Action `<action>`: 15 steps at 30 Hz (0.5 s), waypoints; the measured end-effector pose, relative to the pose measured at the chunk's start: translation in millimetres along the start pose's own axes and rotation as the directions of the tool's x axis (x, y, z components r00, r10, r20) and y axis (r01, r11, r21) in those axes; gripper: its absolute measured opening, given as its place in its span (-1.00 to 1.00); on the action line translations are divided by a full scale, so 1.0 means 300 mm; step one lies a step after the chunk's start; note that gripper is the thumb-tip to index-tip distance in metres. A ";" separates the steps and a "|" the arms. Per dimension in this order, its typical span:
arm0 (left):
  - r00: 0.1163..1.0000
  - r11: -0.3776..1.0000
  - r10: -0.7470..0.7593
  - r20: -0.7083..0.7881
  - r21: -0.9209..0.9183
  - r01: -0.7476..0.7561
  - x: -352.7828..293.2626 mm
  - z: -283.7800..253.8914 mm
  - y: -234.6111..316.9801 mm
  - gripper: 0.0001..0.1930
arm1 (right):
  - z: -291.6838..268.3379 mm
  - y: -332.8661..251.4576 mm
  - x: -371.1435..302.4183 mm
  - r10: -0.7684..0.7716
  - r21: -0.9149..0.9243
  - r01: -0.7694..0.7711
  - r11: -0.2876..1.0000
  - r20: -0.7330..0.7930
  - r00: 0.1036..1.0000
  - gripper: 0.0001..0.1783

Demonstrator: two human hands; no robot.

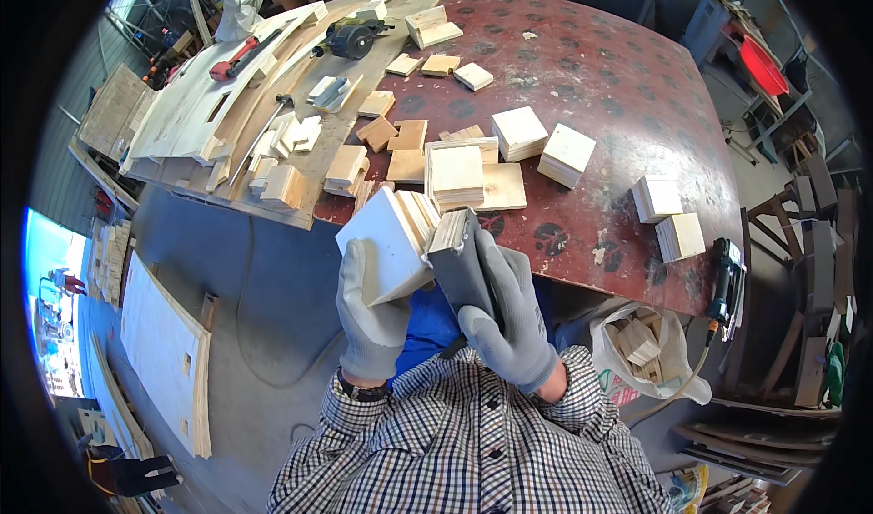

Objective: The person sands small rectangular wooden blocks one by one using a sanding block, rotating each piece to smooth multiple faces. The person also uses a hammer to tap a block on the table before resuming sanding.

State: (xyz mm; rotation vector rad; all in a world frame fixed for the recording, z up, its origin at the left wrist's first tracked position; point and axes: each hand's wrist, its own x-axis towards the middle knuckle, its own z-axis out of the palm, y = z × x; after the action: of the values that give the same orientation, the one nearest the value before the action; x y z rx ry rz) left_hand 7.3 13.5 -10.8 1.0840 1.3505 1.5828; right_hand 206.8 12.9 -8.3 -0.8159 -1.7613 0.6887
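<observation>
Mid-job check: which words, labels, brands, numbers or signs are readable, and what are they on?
White sack: red and green printing; I don't copy printed words.
Yellow-and-blue bag: any printing is too small to read.
Pale block in the left hand: no lettering visible.
Dark-faced block in the right hand: no lettering visible.

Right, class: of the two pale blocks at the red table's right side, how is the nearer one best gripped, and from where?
Probably grip the nearer block by its left and right sides, coming from the near side of the red table: it shows a flat top and straight left side, while the other block sits close behind. The right hand is occupied.
</observation>
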 end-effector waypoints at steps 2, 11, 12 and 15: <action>0.983 0.952 0.167 0.078 0.247 -0.182 0.007 -0.008 -0.003 -0.50 | 0.007 -0.021 -0.014 -0.027 0.010 0.027 1.000 0.004 1.000 -0.07; 0.863 0.624 -0.351 0.365 -0.596 0.506 -0.038 0.064 0.046 -0.28 | 0.012 0.086 0.145 -0.194 -0.504 0.064 0.862 -0.210 0.958 -0.12; 0.871 0.625 -0.362 0.330 -0.607 0.490 -0.041 0.076 0.076 -0.28 | 0.011 0.091 0.169 -0.151 -0.460 0.023 0.888 -0.243 0.958 -0.13; 0.864 0.557 -0.332 0.380 -0.660 0.504 -0.035 0.060 0.080 -0.28 | 0.029 0.059 0.131 -0.159 -0.394 0.061 0.917 -0.220 0.962 -0.19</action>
State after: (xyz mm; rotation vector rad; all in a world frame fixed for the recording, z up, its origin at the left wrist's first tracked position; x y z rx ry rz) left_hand 27.0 6.3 13.0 0.3435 0.6037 1.3779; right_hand 192.9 54.2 -2.6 -1.0090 -1.7174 0.1509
